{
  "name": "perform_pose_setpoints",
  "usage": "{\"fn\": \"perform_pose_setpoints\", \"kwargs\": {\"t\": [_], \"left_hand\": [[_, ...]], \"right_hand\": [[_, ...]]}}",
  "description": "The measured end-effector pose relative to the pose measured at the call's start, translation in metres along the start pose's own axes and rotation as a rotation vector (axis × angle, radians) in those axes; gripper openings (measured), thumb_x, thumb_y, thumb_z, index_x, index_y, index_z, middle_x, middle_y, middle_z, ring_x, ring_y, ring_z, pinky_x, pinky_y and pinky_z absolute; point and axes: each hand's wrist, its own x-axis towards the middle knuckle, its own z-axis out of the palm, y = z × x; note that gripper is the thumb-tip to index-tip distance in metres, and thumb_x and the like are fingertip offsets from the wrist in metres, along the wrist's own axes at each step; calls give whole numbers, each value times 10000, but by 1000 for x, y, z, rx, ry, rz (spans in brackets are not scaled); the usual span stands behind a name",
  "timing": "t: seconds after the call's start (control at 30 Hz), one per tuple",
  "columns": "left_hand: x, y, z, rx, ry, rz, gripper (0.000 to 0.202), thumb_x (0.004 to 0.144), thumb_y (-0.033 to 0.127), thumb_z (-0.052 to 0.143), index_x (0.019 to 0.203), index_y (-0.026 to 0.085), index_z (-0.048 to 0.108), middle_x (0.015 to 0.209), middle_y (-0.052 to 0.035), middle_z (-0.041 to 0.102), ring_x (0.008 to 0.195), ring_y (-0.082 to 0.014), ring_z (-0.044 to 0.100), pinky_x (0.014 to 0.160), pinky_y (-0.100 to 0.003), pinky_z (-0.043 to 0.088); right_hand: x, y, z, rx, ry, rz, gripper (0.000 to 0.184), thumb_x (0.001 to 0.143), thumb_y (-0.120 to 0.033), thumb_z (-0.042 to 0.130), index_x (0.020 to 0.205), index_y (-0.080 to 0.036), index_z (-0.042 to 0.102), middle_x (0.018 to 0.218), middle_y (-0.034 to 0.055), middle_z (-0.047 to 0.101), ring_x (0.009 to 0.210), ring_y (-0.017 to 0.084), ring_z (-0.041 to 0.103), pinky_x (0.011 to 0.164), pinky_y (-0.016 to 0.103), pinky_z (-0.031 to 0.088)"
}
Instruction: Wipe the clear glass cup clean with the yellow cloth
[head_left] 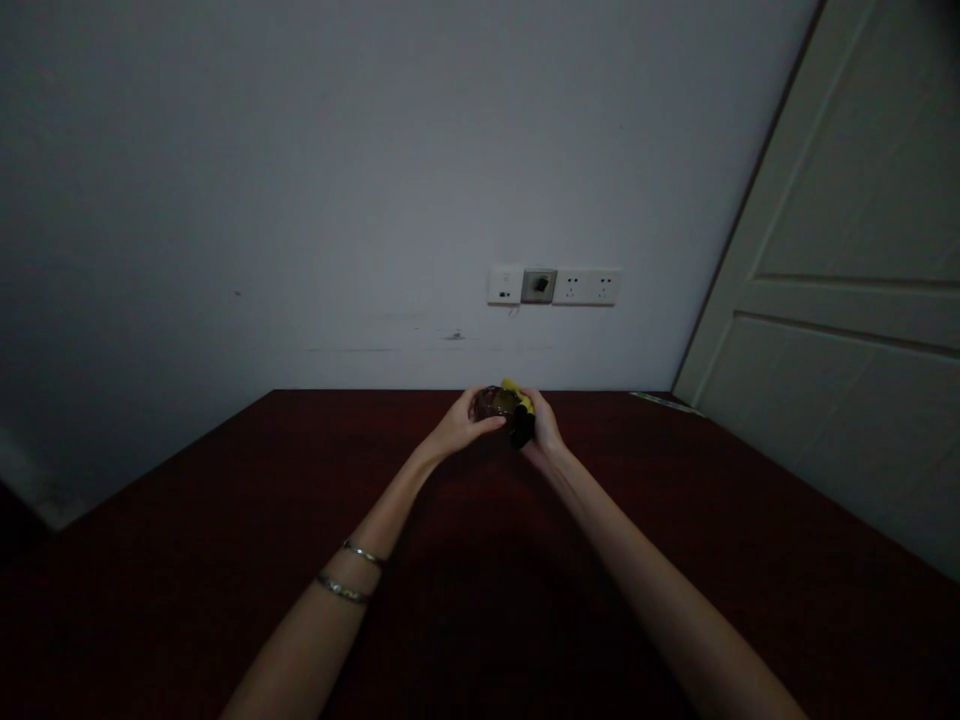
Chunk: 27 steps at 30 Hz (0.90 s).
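Observation:
Both my arms reach out over a dark red table (225, 560). My left hand (459, 427) and my right hand (541, 428) meet near the table's far edge, fingers closed round a small dark object with a yellow part (504, 402). The room is dim and I cannot make out what the object is. My left thumb lies across its front. Two thin metal bangles (352, 570) sit on my left forearm.
A plain white wall rises behind the table, with a row of wall sockets and a switch (553, 286). A pale panelled door (847, 300) stands at the right. Something thin and light (664, 401) lies at the table's far right corner.

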Motion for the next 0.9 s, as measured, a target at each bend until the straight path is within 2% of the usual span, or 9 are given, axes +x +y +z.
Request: {"fn": "perform_pose_setpoints", "kwargs": {"t": [0.23, 0.43, 0.5, 0.67, 0.9], "left_hand": [[3, -3, 3, -17, 132, 45, 669, 576, 253, 827, 1111, 161, 436, 1202, -151, 580, 1119, -247, 575, 1024, -454, 393], [5, -13, 11, -68, 212, 16, 674, 604, 225, 808, 1125, 168, 385, 1151, -126, 597, 1049, -215, 608, 998, -441, 423], [6, -14, 12, -84, 199, -24, 677, 590, 187, 801, 1137, 163, 401, 1168, -126, 597, 1058, -221, 606, 1003, -444, 423], [5, -11, 6, -96, 51, -19, 573, 596, 181, 777, 1103, 159, 511, 1165, -109, 623, 1104, -241, 588, 1041, -466, 388], [0, -17, -5, -143, 67, -14, 661, 522, 205, 845, 1073, 153, 486, 1197, -157, 617, 1090, -244, 610, 1015, -484, 418]], "right_hand": [[1, 9, 6, 13, 63, -146, 151, 749, -307, 556, 786, -188, 641, 647, -36, 677, 551, 111, 594, 513, 207, 466], [3, 10, 7, 16, 87, -187, 130, 727, -318, 589, 778, -203, 622, 639, -46, 667, 583, 117, 606, 552, 208, 475], [4, 8, 5, 24, 83, -165, 108, 733, -293, 572, 765, -202, 621, 638, -43, 666, 564, 114, 596, 545, 210, 476], [5, 1, -2, 24, 47, -66, 168, 762, -265, 487, 685, -190, 616, 569, -22, 636, 479, 118, 559, 486, 228, 468], [2, -4, -1, -12, 2, -53, 117, 740, -268, 564, 704, -177, 628, 571, -18, 633, 474, 120, 561, 465, 227, 463]]}}
